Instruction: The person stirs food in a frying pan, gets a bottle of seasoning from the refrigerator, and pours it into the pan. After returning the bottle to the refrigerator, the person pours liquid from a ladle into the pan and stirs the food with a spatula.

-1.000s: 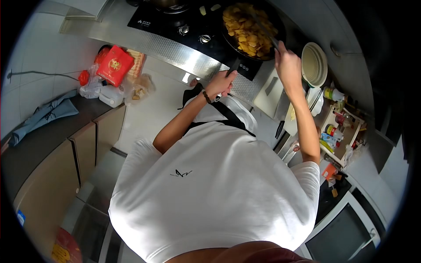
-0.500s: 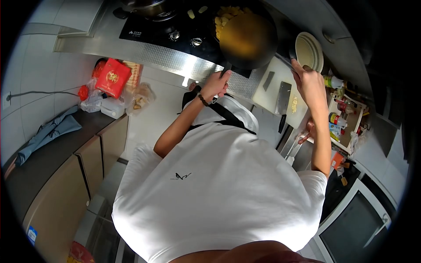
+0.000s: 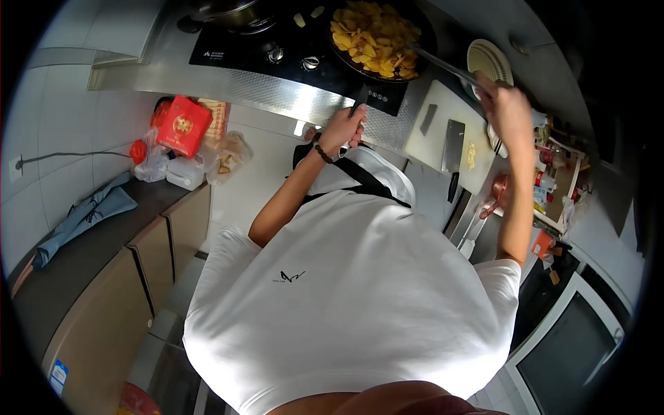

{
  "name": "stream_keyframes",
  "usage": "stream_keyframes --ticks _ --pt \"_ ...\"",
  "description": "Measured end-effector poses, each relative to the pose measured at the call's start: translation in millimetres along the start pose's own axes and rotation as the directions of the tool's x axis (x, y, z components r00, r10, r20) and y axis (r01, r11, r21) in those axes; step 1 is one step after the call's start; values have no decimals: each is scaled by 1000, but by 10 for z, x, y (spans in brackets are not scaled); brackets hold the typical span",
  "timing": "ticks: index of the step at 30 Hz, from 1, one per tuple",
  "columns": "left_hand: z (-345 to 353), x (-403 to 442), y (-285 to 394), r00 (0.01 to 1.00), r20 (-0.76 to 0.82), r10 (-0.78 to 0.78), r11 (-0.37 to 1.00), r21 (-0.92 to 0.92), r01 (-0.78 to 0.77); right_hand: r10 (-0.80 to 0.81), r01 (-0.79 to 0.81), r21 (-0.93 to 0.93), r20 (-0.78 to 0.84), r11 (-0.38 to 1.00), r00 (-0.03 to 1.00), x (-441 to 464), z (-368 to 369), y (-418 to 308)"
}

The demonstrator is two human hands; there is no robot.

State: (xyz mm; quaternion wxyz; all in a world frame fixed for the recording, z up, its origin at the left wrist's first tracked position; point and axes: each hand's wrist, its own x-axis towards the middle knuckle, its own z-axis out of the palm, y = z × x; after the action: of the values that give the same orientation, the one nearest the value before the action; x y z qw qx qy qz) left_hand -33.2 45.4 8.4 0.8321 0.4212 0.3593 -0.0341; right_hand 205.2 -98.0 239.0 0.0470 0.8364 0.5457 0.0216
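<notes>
A frying pan (image 3: 430, 52) full of golden potato slices (image 3: 373, 38) sits on the black gas stove. My left hand (image 3: 344, 129), with a beaded bracelet at the wrist, is closed around the pan's handle (image 3: 360, 100). On the other side, my right hand (image 3: 508, 114) grips a long-handled spatula (image 3: 449, 67). Its far end reaches into the slices, where its head is hidden. Below the right forearm's line lies a white cutting board (image 3: 432, 138) holding a cleaver (image 3: 453, 149) and a small pile of chopped pale pieces (image 3: 472, 156).
A lidded pot (image 3: 238, 14) stands on the left burner. Stacked pale bowls (image 3: 490, 59) are behind the board. Bottles and packets fill a rack (image 3: 564, 187) at right. A red bag (image 3: 183, 126) and a folded blue cloth (image 3: 86, 218) rest on the left counter (image 3: 83, 277).
The dark blurred round area that filled much of the pan is now covered by potato slices spread across it. My right hand has moved slightly right, with the spatula now reaching into the pan.
</notes>
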Motion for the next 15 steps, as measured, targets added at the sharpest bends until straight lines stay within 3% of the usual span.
stream_keyframes --ticks 2,3,8,12,15 --pt "6 1 9 1000 -4 -10 1000 11 10 15 -15 -36 -3 999 1000 2 -77 158" --pt "2 1 15 1000 -14 -13 1000 17 13 -20 20 39 -5 999 1000 37 -119 250" --pt "6 -22 26 1000 -4 -2 1000 13 2 -237 239 -46 44 970 971 340 22 518" --pt "-2 -18 24 1000 -5 3 1000 7 -3 -170 169 22 54 985 984 512 387 306" --pt "-8 -15 29 1000 -13 -6 1000 1 6 -238 238 63 -16 969 971 531 368 483"
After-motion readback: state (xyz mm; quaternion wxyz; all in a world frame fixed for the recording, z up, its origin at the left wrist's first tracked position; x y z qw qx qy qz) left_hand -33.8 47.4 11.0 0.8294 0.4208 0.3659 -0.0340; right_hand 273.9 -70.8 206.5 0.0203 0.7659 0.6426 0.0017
